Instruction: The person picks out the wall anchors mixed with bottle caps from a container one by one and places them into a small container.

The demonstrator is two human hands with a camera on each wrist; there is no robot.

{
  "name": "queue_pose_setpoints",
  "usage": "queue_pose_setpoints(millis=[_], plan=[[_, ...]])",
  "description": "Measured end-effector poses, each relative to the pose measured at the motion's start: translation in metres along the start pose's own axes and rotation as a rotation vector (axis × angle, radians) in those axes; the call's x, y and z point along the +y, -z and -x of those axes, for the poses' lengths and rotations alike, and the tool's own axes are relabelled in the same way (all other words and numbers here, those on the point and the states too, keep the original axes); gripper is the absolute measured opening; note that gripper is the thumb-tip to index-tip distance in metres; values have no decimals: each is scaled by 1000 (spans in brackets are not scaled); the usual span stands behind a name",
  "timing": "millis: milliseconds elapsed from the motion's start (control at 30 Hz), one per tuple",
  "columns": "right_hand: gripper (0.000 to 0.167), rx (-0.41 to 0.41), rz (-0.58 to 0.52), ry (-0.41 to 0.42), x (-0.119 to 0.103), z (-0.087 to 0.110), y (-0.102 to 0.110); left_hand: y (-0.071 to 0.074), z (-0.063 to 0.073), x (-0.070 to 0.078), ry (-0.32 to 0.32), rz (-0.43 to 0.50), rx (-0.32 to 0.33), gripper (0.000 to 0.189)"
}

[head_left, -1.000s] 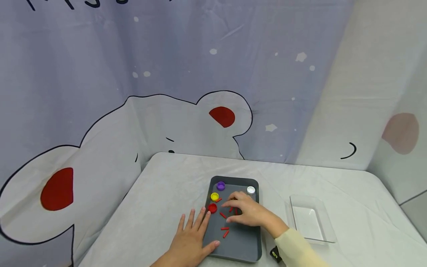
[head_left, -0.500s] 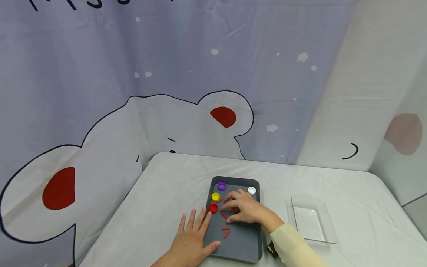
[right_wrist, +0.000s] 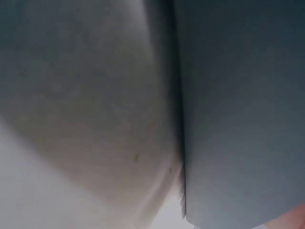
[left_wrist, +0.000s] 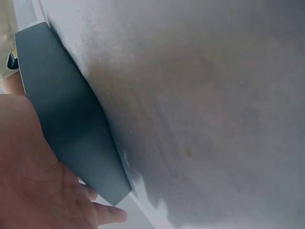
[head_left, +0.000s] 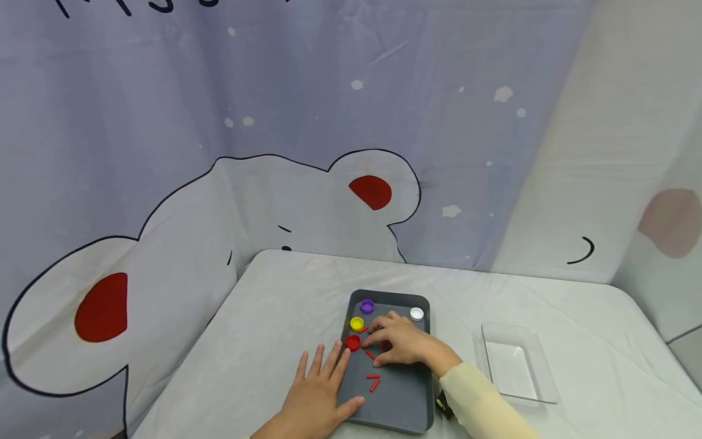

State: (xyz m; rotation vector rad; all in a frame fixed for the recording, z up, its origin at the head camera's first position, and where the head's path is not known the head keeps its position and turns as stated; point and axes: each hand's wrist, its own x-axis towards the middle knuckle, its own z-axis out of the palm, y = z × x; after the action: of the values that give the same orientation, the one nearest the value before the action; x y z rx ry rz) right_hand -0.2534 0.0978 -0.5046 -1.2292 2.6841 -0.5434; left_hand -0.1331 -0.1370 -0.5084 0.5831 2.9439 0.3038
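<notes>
My left hand point(head_left: 315, 393), fingers straight and spread, rests along the left edge of a dark grey tray point(head_left: 403, 405); its thumb lies over the near left corner. In the left wrist view, the palm point(left_wrist: 33, 167) is beside the tray's outer wall point(left_wrist: 71, 109). Over the tray's middle, my right hand point(head_left: 406, 342) reaches down with fingers bent, thumb and index finger apart. A short red stick point(head_left: 370, 355) lies between those two tips, and another point(head_left: 383, 344) is partly hidden under the hand. Nearer me are two more red sticks point(head_left: 373, 377), and one point(head_left: 364, 330) sits by the yellow cap.
Along the tray's left side stand small round caps: purple point(head_left: 367, 306), yellow point(head_left: 356, 324) and red point(head_left: 353, 342). A white cap point(head_left: 417, 314) is at the far right corner. Right of the tray is a clear plastic box point(head_left: 518, 366); a black object point(head_left: 444, 405) lies by the right sleeve.
The right hand's index finger has drawn slightly inward and down over the sticks. The left hand stays put at the tray's edge. The head view has turned slightly left.
</notes>
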Motion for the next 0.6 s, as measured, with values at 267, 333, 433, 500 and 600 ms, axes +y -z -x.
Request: queue_pose_setpoints(millis=[267,333,433,500,600], plan=[[33,-3,-20,8,3,-2,0,2,0,1,9,-4,-7,92],[31,6,-20,26,3,-2,0,1,0,1,12,-9,-6,91],[28,15,-14,45,4,-2,0,0,0,0,8,-15,2,91],[27,19,-12,48,4,-3,0,-1,0,-1,4,-16,9,91],[26,27,-9,56,3,-3,-1,-2,0,-1,-2,-12,18,91]])
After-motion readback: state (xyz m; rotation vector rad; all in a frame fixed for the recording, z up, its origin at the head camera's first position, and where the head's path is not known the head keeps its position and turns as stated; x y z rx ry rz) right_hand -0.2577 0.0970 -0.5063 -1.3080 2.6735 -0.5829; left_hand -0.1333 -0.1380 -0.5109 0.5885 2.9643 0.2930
